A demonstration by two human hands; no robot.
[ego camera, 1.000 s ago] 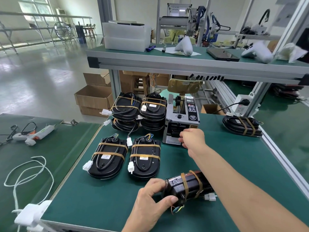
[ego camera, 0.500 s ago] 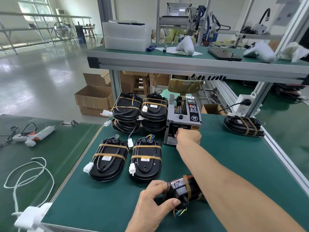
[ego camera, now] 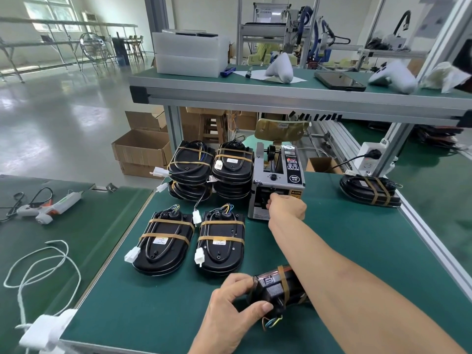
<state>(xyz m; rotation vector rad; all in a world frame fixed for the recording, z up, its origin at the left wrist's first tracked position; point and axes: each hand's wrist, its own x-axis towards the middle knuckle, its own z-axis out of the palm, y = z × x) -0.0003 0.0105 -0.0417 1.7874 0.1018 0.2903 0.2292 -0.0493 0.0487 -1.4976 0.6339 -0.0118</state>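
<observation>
black unit [ego camera: 277, 288] gripped, right hand [ego camera: 287, 208] at dispenser [ego camera: 293, 175]

Bench [ego camera: 357, 251]: tape dispenser [ego camera: 278, 185] at the back, stacks [ego camera: 190, 167] just left of it.
Two units [ego camera: 163, 241] lie side by side before the stacks; the left hand [ego camera: 229, 310] holds another unit [ego camera: 278, 287] near the front edge; a bundle [ego camera: 370, 190] lies right of the dispenser.

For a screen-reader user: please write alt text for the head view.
A person's right hand is at the front slot of a grey tape dispenser while the left hand grips a black banded unit on the green bench.
</observation>
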